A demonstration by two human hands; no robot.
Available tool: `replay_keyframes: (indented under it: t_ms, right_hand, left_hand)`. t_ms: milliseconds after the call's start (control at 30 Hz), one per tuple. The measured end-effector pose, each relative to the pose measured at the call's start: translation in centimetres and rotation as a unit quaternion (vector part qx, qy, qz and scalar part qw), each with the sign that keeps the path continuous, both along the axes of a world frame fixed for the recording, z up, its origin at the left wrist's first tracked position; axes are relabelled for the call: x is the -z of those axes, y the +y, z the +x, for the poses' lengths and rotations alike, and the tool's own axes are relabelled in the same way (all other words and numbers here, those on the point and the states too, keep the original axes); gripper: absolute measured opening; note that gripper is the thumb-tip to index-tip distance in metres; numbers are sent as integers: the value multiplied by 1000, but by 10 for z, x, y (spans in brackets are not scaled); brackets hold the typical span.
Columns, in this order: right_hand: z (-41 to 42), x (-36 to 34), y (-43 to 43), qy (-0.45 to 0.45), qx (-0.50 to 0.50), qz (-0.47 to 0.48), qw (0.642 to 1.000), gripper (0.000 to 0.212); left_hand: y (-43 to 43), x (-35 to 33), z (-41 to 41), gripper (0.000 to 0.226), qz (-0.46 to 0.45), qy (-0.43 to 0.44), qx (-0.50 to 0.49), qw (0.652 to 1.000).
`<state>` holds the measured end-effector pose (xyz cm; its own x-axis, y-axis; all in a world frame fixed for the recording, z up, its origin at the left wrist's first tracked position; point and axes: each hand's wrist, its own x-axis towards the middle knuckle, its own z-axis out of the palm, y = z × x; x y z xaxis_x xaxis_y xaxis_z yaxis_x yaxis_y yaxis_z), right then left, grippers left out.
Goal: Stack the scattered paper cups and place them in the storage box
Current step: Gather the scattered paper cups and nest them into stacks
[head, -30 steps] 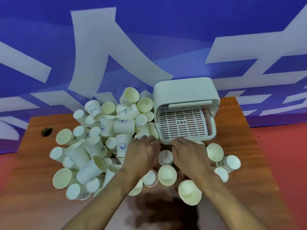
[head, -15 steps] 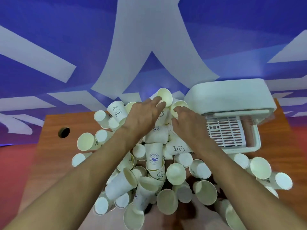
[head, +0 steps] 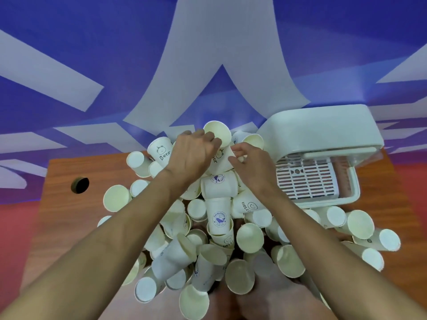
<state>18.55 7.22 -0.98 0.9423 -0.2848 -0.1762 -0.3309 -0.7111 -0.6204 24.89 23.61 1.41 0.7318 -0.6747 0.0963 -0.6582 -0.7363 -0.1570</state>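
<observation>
This looks like a staged display or demonstration space, not a home. A wood-grain office desk [head: 60,218] with a round cable hole [head: 80,185] stands on a red floor [head: 16,225] before a blue backdrop [head: 92,54] bearing oversized white strokes. On the desk are a heap of printed paper cups [head: 219,218] and a white plastic storage box [head: 318,125].

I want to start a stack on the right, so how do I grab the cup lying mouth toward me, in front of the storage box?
Pinch the open-mouthed cup by its upper rim, thumb inside, fingers on the outer wall, coming from your side. Its mouth faces you and neighbouring cups crowd both flanks, so the rim looks the freest grip.
</observation>
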Motion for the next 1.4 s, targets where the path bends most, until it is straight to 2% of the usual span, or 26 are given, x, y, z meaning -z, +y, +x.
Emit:
replay_keyframes:
  t_ms: [200,567,667,767,900,1033,1133,1400]
  right_hand:
    - [-36,-28,1,-94,4,43,995,15]
    - [-149,-62,-61,-115,-11,-54,992,15]
    - [-193,-60,-87,-119,-19,-95,988,16]
    - [-239,-50,-116,-125,-3,-120,985,10]
    - [-303,-37,-160,-96,35,-107,989,10]
    - [-355,-24,-202,-63,52,-97,992,9]
    - [-376,-16,-225,-39,39,-98,994,10]
    - [-383,-9,-234,-44,-6,-72,996,9]
  left_hand:
    - [16,-24,-37,7,-115,-31,-47,992]
    - [-44,-53,-151,12,-238,-16,-51,970]
    - [-73,-53,-195,3,-237,10,-45,970]
    - [-105,-45,-236,5,-224,36,-22,974]
    - [-146,-36,-289,18,-209,67,10,976]
    - [-175,-34,-334,14,-193,97,33,976]
    - [-185,-29,-352,12,-168,104,25,980]
    - [-187,-13,-372,11,-141,126,5,982]
